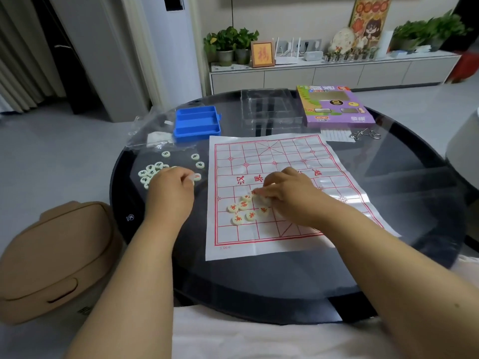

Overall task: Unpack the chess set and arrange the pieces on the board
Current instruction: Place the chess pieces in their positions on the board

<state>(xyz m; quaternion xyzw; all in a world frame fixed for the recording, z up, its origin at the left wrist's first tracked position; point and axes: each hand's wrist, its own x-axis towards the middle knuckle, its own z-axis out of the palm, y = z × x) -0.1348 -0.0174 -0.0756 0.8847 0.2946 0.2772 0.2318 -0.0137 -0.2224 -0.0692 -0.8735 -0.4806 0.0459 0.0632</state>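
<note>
R hand (282, 193) on red pcs (243, 206)

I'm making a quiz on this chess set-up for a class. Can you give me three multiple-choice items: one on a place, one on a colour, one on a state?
1. Where does the blue tray lie?
A. On the paper board
B. On the table beyond the board's far left corner
C. On the floor

2. What colour are the characters on the pieces clustered on the paper board?
A. Red
B. Blue
C. Yellow

3. What is the right hand doing?
A. Resting flat on the purple box
B. Hanging off the table
C. Fingering pieces on the board

Answers:
1 B: the tray sits on the dark table just past the board's far left corner.
2 A: the red-marked pieces show red characters.
3 C: its fingertips are curled onto pieces near the board's middle.
</note>
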